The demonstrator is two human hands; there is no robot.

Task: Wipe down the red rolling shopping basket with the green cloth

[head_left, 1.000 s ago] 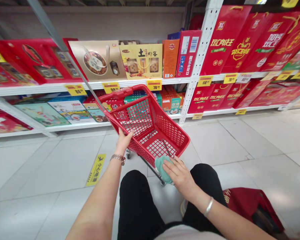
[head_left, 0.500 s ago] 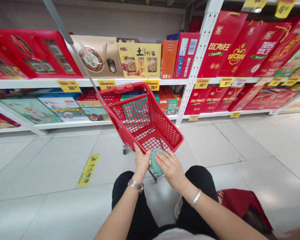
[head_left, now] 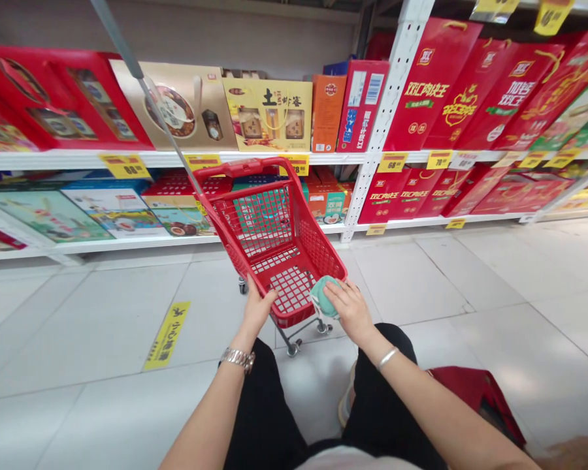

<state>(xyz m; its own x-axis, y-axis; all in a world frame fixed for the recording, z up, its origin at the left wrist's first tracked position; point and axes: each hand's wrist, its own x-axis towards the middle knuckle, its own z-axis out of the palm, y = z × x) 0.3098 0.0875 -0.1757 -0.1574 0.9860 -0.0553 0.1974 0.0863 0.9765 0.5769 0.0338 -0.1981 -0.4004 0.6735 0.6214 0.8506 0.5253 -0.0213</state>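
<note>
A small red shopping cart [head_left: 318, 241] with a lattice basket stands tilted in view just ahead of my knees. My left hand [head_left: 257, 308] grips the near left corner of its rim, thumb on top. In my right hand [head_left: 353, 312] is a folded green cloth [head_left: 324, 297] with a whitish edge, pressed against the basket's near right corner. My right fingers lie over the cloth and partly cover it. Through the lattice floor nothing shows lying in the basket.
Beyond the cart, a white shelf [head_left: 294, 158] carries gift boxes and red bags [head_left: 419, 85]. A grey pole [head_left: 122, 42] rises from the cart's left side. A yellow sticker [head_left: 166, 336] marks the tiled floor. To my right lies a dark red bag [head_left: 470, 388].
My left hand has moved left along the rim, away from the cloth. My right hand has carried the cloth up and right to the basket's corner. The basket's near edge is now uncovered.
</note>
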